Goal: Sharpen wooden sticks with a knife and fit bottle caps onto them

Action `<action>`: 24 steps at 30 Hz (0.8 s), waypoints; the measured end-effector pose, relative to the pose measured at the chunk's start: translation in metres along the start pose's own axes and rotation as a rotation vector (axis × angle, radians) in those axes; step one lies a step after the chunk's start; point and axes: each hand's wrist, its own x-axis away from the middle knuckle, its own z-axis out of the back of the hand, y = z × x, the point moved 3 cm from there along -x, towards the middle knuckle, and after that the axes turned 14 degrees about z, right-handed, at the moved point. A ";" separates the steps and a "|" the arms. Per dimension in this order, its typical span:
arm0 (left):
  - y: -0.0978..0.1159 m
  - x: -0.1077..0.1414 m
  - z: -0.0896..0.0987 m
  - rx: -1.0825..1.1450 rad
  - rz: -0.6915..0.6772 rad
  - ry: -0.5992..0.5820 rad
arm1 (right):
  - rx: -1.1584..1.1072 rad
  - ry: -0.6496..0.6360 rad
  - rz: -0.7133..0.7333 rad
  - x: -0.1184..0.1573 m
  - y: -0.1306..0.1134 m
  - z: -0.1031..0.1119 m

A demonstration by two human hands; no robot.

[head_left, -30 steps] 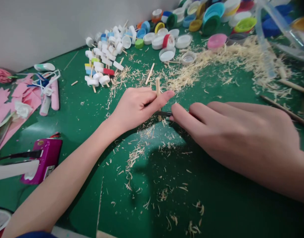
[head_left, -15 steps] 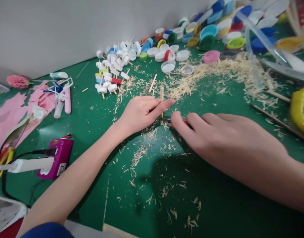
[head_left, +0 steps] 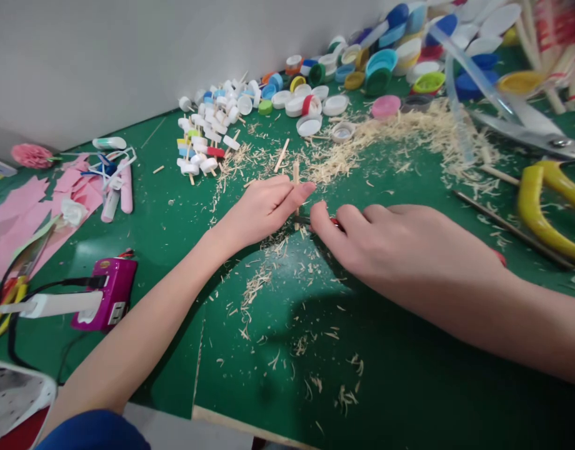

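The left hand (head_left: 264, 206) grips a thin wooden stick (head_left: 296, 172), thumb laid across it, at the middle of the desk (head_left: 165, 225). The stick runs along the 12-to-6 line, with 1 end above the thumb and the other below it. The right hand (head_left: 395, 237), at 4 o'clock from the stick, is curled around a slim dark tool (head_left: 303, 220) with some red on it; the tool's tip points to 9 o'clock and crosses the stick's lower part. Whether the edge bites into the wood is too small to tell.

Taking the stick as the clock's centre, a loose piece of wood (head_left: 282, 156) lies just beside at 11. White and coloured caps on sticks (head_left: 207, 131) cluster at 10, and a heap of loose caps (head_left: 381, 69) spreads at 1. Pale shavings (head_left: 385, 134) pile up at 2, with scattered curls at 7. Big yellow-handled scissors (head_left: 531, 200) and a dark rod (head_left: 512, 231) rest at 3. Well apart, a purple plug box (head_left: 114, 294) sits at 8 and pink paper (head_left: 15, 206) at 9.
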 end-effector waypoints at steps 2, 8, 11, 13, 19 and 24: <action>0.001 0.001 0.000 -0.014 -0.010 0.000 | -0.038 -0.021 0.023 0.001 -0.001 -0.003; 0.005 0.001 -0.001 -0.025 -0.079 0.015 | -0.020 -0.017 -0.008 0.004 -0.007 -0.005; 0.005 0.000 -0.001 -0.054 -0.049 0.013 | -0.033 0.048 -0.036 0.007 -0.007 -0.005; 0.004 0.000 0.000 -0.074 -0.030 0.015 | -0.037 0.087 -0.056 0.008 -0.006 -0.004; 0.003 0.001 0.000 -0.095 -0.026 -0.021 | 0.029 0.104 -0.094 0.006 0.002 -0.003; 0.004 0.001 -0.001 -0.083 -0.004 -0.039 | -0.008 0.038 -0.058 0.002 0.004 -0.006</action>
